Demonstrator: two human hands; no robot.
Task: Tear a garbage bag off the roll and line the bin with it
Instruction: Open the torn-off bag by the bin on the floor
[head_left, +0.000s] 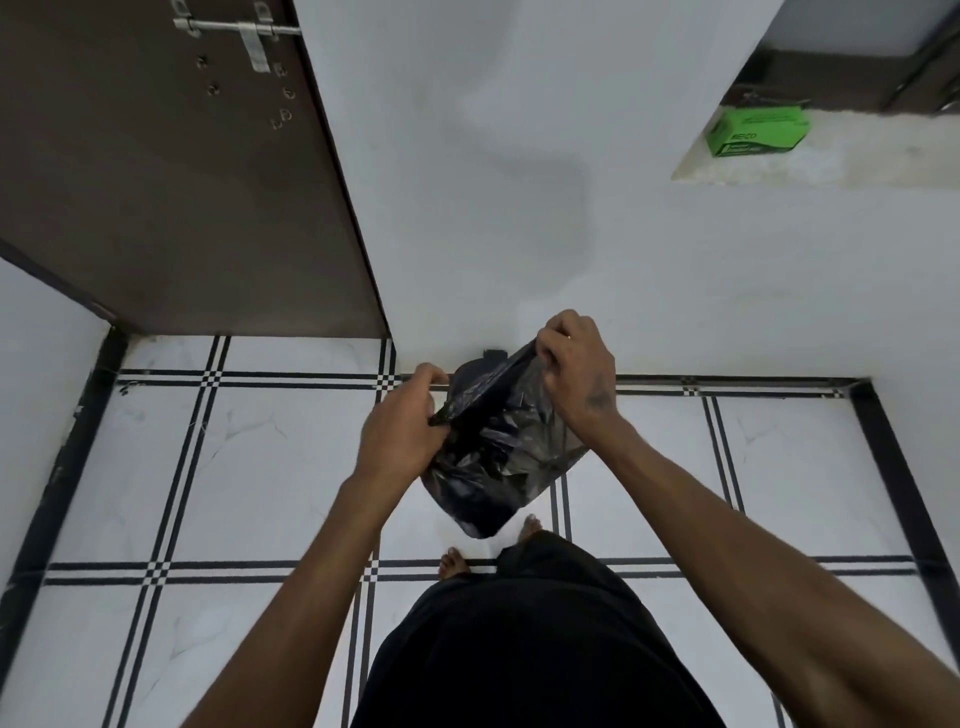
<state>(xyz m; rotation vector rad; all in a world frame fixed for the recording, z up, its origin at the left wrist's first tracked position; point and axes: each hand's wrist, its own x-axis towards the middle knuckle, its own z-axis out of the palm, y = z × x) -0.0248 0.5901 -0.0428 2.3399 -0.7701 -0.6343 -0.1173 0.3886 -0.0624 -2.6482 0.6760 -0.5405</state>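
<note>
A black garbage bag (498, 457) hangs crumpled in front of me, above the tiled floor. My left hand (402, 426) pinches the bag's upper edge at its left side. My right hand (574, 369) grips the same edge higher up on the right. The edge is stretched taut between the two hands. A dark shape (475, 371) shows behind the bag at the foot of the wall; I cannot tell whether it is the bin. No roll is in view.
A white wall (519, 208) stands straight ahead, with a brown door (171, 182) open on the left. A green box (756, 130) lies on a ledge at the upper right. My bare feet (454, 564) stand on the white tiled floor (260, 467).
</note>
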